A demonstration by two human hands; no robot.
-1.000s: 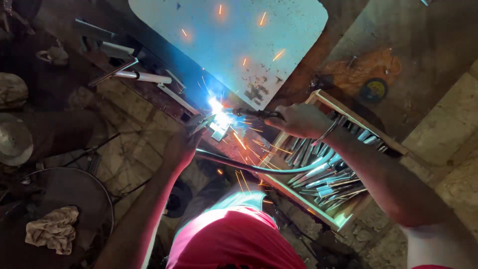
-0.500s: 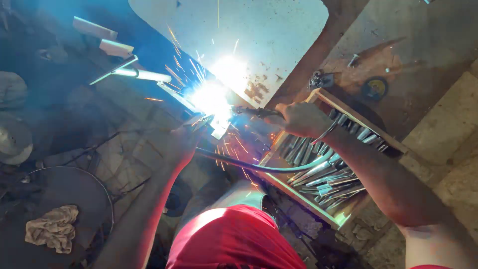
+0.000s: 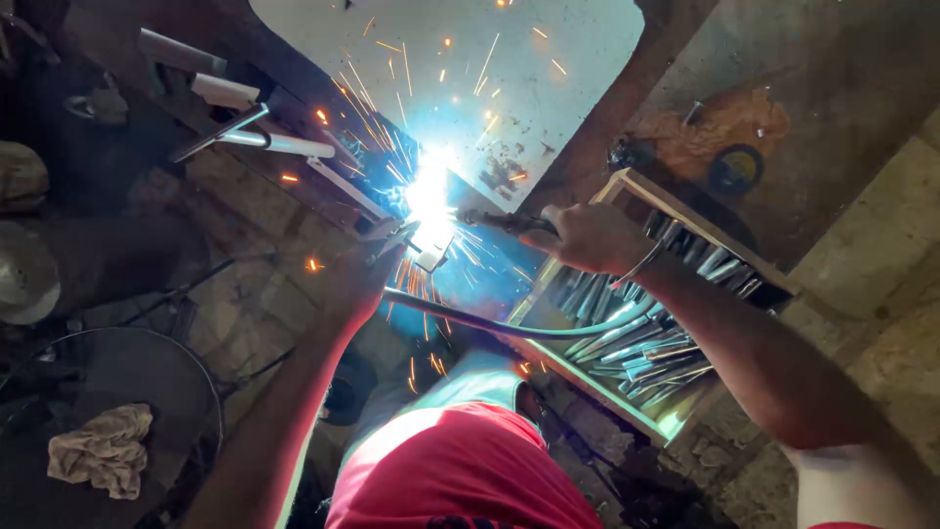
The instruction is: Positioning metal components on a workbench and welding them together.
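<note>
Across the top of the view a pale sheet catches the blue glare, with dark floor around it; on the right a wooden tray holds a pile of short metal rods; low on the left a crumpled rag lies on a round dark disc; white tubes lie at upper left. A grey cable curves from under the right wrist toward the middle. The right hand is clenched around the dark holder, which points left to the arc; the left hand reaches up to a small metal piece just below the flash, but whether its fingers pinch it or only steady it I cannot tell, the glare hiding them. Sparks fan upward and a few fall by the knees.

Risks, as I judge them: both hands are bare and the left sits almost touching the arc, so spatter or heat through the piece could burn it and make it jerk, breaking the weld; falling sparks could land on the red cloth below or reach the rag; the cable, slack across the lap, could snag and drag the holder off line.
</note>
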